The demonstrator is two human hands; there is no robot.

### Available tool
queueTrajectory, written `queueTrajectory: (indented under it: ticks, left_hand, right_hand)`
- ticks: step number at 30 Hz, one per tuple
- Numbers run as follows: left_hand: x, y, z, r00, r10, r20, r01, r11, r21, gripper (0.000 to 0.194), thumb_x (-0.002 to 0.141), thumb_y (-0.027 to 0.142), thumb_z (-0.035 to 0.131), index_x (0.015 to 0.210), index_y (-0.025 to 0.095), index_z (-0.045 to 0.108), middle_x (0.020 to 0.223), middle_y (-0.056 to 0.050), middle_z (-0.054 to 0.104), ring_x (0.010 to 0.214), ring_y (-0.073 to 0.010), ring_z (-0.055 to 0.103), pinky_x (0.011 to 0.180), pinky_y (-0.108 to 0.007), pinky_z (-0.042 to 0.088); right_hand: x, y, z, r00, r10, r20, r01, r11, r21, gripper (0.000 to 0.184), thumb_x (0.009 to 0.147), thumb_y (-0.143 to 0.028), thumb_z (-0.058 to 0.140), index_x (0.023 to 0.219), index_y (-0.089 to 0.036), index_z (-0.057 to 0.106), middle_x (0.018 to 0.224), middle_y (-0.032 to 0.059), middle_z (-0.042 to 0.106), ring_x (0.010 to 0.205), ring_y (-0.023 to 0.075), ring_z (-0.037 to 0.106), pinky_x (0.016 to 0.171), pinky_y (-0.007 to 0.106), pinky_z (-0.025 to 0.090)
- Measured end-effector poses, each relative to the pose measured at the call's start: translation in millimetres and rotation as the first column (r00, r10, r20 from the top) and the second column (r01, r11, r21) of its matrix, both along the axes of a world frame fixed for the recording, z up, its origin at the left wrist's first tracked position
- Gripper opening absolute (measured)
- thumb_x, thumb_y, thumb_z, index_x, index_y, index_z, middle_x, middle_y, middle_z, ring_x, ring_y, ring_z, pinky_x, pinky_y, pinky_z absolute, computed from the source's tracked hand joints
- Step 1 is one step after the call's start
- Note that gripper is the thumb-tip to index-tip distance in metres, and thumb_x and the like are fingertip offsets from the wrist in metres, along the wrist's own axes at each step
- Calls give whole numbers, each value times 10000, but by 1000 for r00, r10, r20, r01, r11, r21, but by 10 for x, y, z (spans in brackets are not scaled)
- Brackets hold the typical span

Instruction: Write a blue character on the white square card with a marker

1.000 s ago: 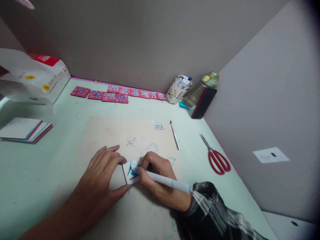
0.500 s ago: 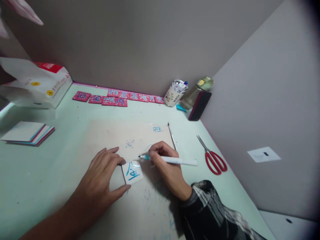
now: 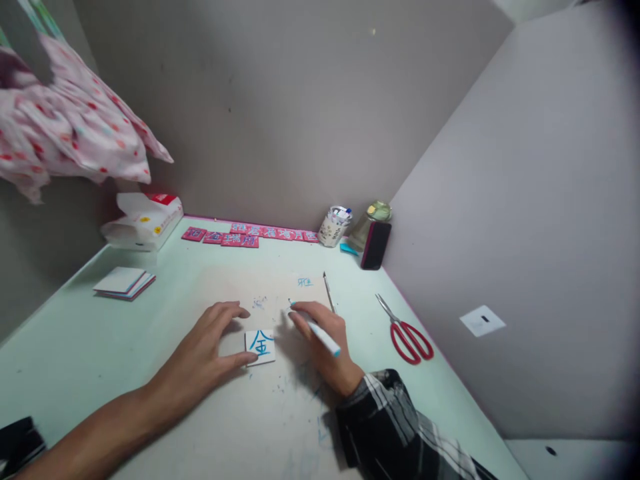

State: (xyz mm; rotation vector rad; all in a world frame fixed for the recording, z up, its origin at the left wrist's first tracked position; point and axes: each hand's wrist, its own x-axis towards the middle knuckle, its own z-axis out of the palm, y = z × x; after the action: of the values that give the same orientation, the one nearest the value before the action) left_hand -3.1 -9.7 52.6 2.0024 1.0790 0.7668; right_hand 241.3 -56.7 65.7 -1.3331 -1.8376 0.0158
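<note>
A small white card with a blue drawn character lies on a beige board on the pale green table. My left hand rests flat beside the card, fingers spread, thumb and forefinger touching the card's left edge. My right hand lies just right of the card, fingers closed round a white marker with a blue tip that points up and away from the card. A plaid sleeve covers the right forearm.
Red scissors lie to the right, a thin metal tool by the board. Pink lettered tiles, a pen cup, a bottle and a dark phone line the back wall. A card stack and tissue pack sit left; pink cloth hangs above.
My right hand lifted the marker off the card and moved it right, off the finished character. The camera view rose and pulled back. The left hand kept its place by the card.
</note>
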Motion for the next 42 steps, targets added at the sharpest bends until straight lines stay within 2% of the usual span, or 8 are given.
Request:
queueTrajectory:
  ticks: [3, 6, 10, 14, 22, 28, 33, 42]
  left_hand:
    - [141, -248, 245, 980, -24, 197, 77, 960, -269, 434, 867, 612, 675, 1089, 245, 610, 1114, -62, 677, 1067, -274, 651, 913, -380, 516]
    - [366, -515, 248, 878, -95, 469, 378, 739, -558, 543, 799, 705, 725, 978, 214, 578, 860, -27, 687, 802, -204, 673, 722, -310, 512]
    - [573, -658, 26, 872, -43, 487, 384, 675, -630, 679, 774, 834, 646, 975, 191, 555, 736, -38, 704, 604, -165, 646, 601, -294, 505]
    - [606, -651, -87, 842, 4, 540, 422, 618, -663, 701, 685, 846, 721, 863, 191, 548, 664, -36, 683, 535, -144, 612, 538, -271, 495]
    - [551, -708, 31, 731, 139, 668, 477, 596, -646, 558, 727, 664, 842, 856, 180, 596, 800, 20, 584, 683, -116, 618, 621, -264, 575]
    - [540, -739, 149, 664, 255, 703, 526, 509, -681, 591, 651, 595, 930, 888, 173, 589, 800, 32, 562, 622, -63, 521, 610, -236, 587]
    - [612, -804, 140, 612, 352, 708, 546, 460, -701, 629, 562, 517, 1001, 871, 166, 580, 766, 41, 554, 590, -37, 502, 608, -188, 579]
    - [626, -866, 178, 579, 417, 700, 516, 477, -711, 653, 552, 583, 981, 843, 194, 544, 769, 52, 551, 644, -51, 530, 708, -193, 578]
  right_hand:
    - [-103, -63, -5, 952, -33, 304, 0, 994, 107, 207, 1073, -302, 558, 988, -176, 698, 737, 33, 673, 673, 183, 603, 656, 308, 417]
    - [-228, -116, 2, 886, -74, 457, -10, 984, 179, 201, 1055, -239, 547, 931, -169, 689, 690, 37, 613, 627, 202, 512, 621, 346, 330]
    - [-314, -131, 1, 830, -83, 552, -54, 972, 228, 136, 994, -150, 550, 1062, -147, 667, 792, 56, 625, 694, 227, 490, 662, 366, 327]
    - [-319, -139, 10, 808, -101, 581, -62, 965, 254, 32, 942, -154, 613, 951, -171, 640, 784, 44, 586, 707, 229, 474, 681, 361, 319]
    - [-318, 1, -74, 808, -232, 542, 4, 922, 388, 245, 1040, -207, 555, 796, -205, 577, 699, 15, 504, 666, 214, 445, 677, 351, 279]
    - [-257, 76, -68, 797, -270, 540, -5, 891, 453, 234, 1056, -228, 552, 834, -198, 619, 694, 10, 497, 670, 210, 432, 676, 351, 269]
    - [-216, 72, -47, 786, -264, 560, -21, 893, 450, 189, 1044, -222, 576, 874, -185, 651, 701, 8, 481, 677, 203, 420, 667, 345, 256]
    - [-265, 79, -122, 844, -166, 509, -27, 937, 350, 231, 1052, -210, 556, 844, -189, 655, 694, 3, 468, 673, 196, 412, 670, 334, 268]
